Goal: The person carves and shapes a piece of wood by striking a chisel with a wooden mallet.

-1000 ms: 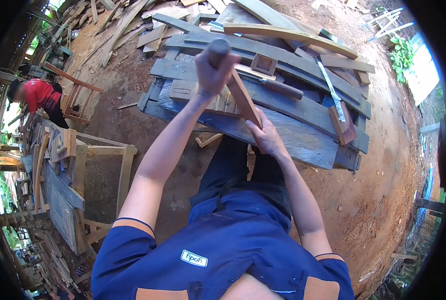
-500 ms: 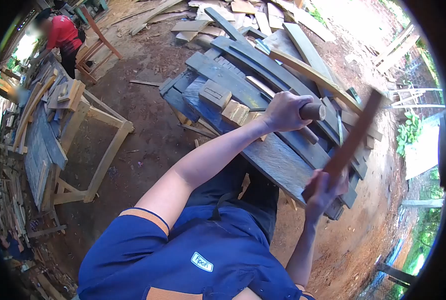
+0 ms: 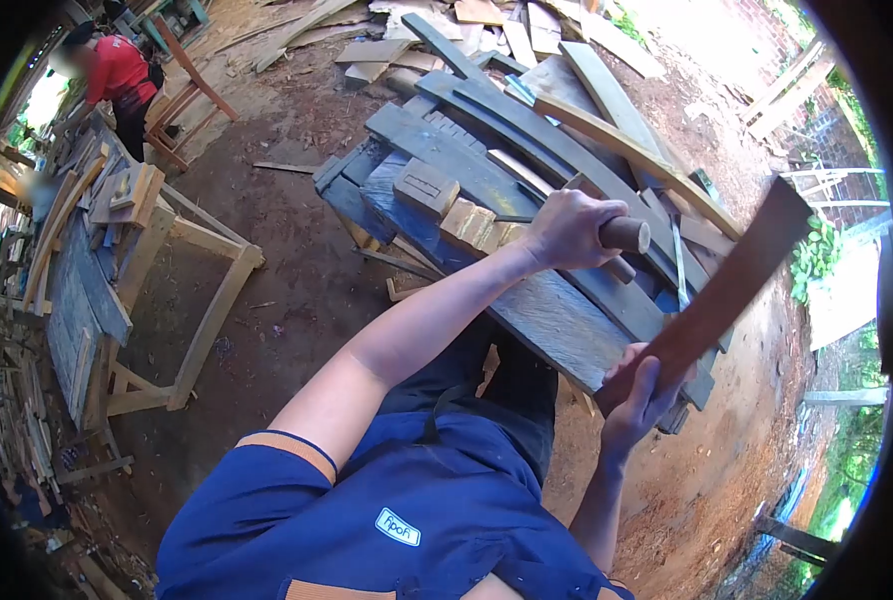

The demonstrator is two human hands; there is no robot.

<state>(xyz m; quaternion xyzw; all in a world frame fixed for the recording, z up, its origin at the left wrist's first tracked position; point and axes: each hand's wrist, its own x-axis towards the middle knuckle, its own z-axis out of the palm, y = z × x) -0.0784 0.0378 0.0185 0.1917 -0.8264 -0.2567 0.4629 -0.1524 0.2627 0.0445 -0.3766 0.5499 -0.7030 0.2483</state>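
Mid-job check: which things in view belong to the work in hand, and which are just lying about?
Likely part of the job:
curved brown wood piece, in the right hand
round wooden handle, in the left hand
workbench, below the hands

Apparently just lying about:
scattered offcuts, beyond the workbench
long pale plank
reddish chair, off to the left

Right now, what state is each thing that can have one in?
Brown cylindrical wooden piece: gripped in the left hand, end showing
Flat, curved reddish-brown wooden piece: held up at a slant in the right hand
Pale rectangular wooden block: resting on the bench, unheld
Weathered grey plank bench: loaded with timber
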